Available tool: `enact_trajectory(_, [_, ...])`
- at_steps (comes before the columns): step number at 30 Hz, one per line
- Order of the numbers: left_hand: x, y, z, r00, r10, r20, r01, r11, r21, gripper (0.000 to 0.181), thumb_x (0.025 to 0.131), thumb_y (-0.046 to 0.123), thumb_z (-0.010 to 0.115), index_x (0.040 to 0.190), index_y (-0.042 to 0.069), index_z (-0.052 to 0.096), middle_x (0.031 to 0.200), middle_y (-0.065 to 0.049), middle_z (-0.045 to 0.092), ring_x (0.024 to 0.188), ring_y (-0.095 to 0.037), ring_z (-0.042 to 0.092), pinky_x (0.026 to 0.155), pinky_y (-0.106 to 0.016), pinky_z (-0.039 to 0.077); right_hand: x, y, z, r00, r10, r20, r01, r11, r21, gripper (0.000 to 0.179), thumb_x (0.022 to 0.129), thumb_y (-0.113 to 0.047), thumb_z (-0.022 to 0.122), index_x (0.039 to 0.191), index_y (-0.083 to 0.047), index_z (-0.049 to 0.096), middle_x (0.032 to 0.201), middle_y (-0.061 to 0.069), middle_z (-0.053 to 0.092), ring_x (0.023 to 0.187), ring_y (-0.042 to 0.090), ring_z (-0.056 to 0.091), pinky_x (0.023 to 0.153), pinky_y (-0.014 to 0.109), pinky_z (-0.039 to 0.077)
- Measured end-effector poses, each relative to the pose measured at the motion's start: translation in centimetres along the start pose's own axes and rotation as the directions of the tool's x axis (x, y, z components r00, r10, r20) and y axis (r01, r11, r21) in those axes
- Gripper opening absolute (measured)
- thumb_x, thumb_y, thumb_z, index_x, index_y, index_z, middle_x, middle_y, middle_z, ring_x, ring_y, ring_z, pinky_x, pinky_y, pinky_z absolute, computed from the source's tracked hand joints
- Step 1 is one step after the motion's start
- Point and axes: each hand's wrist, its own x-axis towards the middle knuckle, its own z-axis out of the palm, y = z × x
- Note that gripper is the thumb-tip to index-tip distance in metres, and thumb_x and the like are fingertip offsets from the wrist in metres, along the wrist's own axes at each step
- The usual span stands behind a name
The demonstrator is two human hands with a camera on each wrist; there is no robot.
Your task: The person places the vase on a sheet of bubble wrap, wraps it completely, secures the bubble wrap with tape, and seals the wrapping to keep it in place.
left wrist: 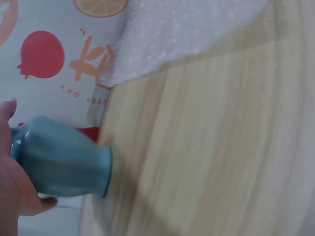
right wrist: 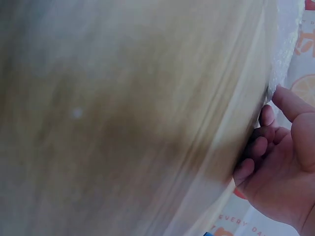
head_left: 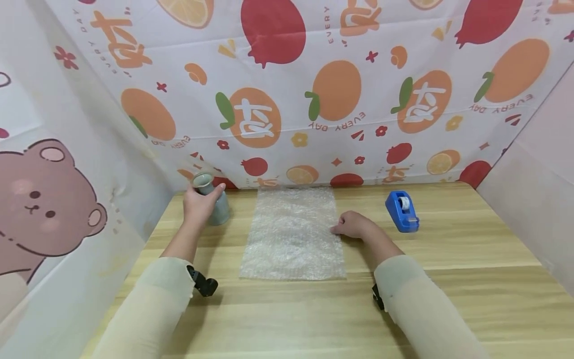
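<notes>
A grey-blue glazed vase [head_left: 219, 209] with a flared mouth is at the back left of the table, its base close over the wood. My left hand [head_left: 199, 203] grips it round the narrow neck, thumb on the right side; the left wrist view shows the vase [left wrist: 64, 160] below the hand [left wrist: 17, 184]. A sheet of clear bubble wrap [head_left: 293, 239] lies flat in the middle. At its right edge, my right hand [head_left: 356, 225] has its fingers curled and pinches the edge. In the right wrist view, thumb and finger of that hand [right wrist: 280, 162] meet at the bubble wrap [right wrist: 285, 49].
A blue tape dispenser [head_left: 401, 212] with a roll of tape stands at the right, beyond my right hand. A fruit-print cloth [head_left: 291, 99] hangs along the table's back edge. The wooden table [head_left: 287, 319] extends toward me, with a bear-print sheet [head_left: 49, 204] on the left.
</notes>
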Motion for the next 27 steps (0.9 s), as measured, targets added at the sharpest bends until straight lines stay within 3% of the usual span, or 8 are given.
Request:
enact_trajectory(9, [0.7, -0.1, 0.4, 0.992, -0.072, -0.107, 0.064, 0.995, -0.071, 0.058, 0.084, 0.042, 0.07, 0.129, 0.009, 0.056, 0.136, -0.01, 0.056, 0.126, -0.024, 0.052, 0.109, -0.042, 0.04, 0.0, -0.6, 0.0, 1.0, -0.003, -0.022, 0.003, 1.0, 0.015, 0.036, 0.092, -0.04, 0.066, 0.076, -0.009, 0.056, 0.07, 0.001, 0.05, 0.067, 0.017, 0.047, 0.06, 0.028, 0.038])
enact_trajectory(12, [0.5, -0.1, 0.5, 0.984, -0.098, -0.151, 0.076, 0.987, -0.143, 0.044, 0.083, 0.035, 0.07, 0.119, 0.011, 0.059, 0.127, -0.005, 0.058, 0.121, -0.019, 0.053, 0.108, -0.038, 0.041, 0.1, -0.6, -0.1, 1.0, 0.008, -0.017, -0.007, 1.0, 0.023, 0.036, 0.092, -0.04, 0.066, 0.076, -0.01, 0.057, 0.071, 0.001, 0.05, 0.066, 0.017, 0.047, 0.06, 0.028, 0.038])
enact_trajectory(14, [0.4, -0.3, 0.4, 0.976, -0.138, -0.168, 0.096, 0.967, -0.237, 0.04, 0.083, 0.031, 0.071, 0.116, 0.013, 0.059, 0.124, -0.002, 0.058, 0.119, -0.016, 0.052, 0.109, -0.036, 0.039, 0.2, -0.5, -0.1, 1.0, 0.006, -0.008, -0.005, 1.0, 0.027, 0.035, 0.093, -0.041, 0.065, 0.077, -0.01, 0.057, 0.072, 0.001, 0.05, 0.067, 0.016, 0.047, 0.06, 0.027, 0.038])
enact_trajectory(17, [0.4, -0.4, 0.3, 0.96, -0.211, -0.183, 0.122, 0.906, -0.405, 0.042, 0.082, 0.028, 0.073, 0.118, 0.014, 0.056, 0.126, 0.002, 0.055, 0.12, -0.012, 0.05, 0.11, -0.03, 0.037, 0.4, -0.2, -0.3, 1.0, -0.006, 0.005, 0.006, 1.0, 0.023, 0.035, 0.094, -0.04, 0.064, 0.077, -0.01, 0.057, 0.073, 0.001, 0.051, 0.068, 0.016, 0.048, 0.061, 0.027, 0.038])
enact_trajectory(19, [0.4, -0.5, 0.1, 0.948, -0.263, -0.178, 0.142, 0.852, -0.504, 0.049, 0.082, 0.027, 0.075, 0.124, 0.014, 0.053, 0.13, 0.004, 0.053, 0.123, -0.011, 0.048, 0.11, -0.026, 0.036, 0.4, 0.1, -0.5, 1.0, -0.012, 0.011, 0.011, 1.0, 0.023, 0.034, 0.095, -0.04, 0.063, 0.078, -0.01, 0.057, 0.073, 0.001, 0.05, 0.069, 0.016, 0.048, 0.062, 0.027, 0.038])
enact_trajectory(23, [-0.1, -0.7, -0.1, 0.912, -0.375, -0.164, 0.209, 0.771, -0.601, 0.065, 0.082, 0.029, 0.078, 0.135, 0.015, 0.045, 0.135, 0.006, 0.048, 0.125, -0.009, 0.047, 0.107, -0.019, 0.037, 0.6, 0.6, -0.7, 0.999, -0.026, 0.02, 0.025, 0.999, 0.029, 0.032, 0.095, -0.036, 0.062, 0.077, -0.011, 0.056, 0.073, 0.0, 0.05, 0.068, 0.015, 0.046, 0.062, 0.027, 0.038])
enact_trajectory(27, [-1.5, -0.8, 0.2, 0.874, -0.481, -0.065, 0.294, 0.631, -0.717, 0.063, 0.082, 0.03, 0.078, 0.131, 0.018, 0.041, 0.131, 0.007, 0.049, 0.121, -0.009, 0.049, 0.105, -0.022, 0.039, 0.7, 1.0, -0.6, 0.999, -0.032, 0.033, 0.031, 0.999, 0.04, 0.028, 0.093, -0.032, 0.063, 0.076, -0.012, 0.056, 0.072, -0.001, 0.051, 0.066, 0.014, 0.046, 0.061, 0.026, 0.038])
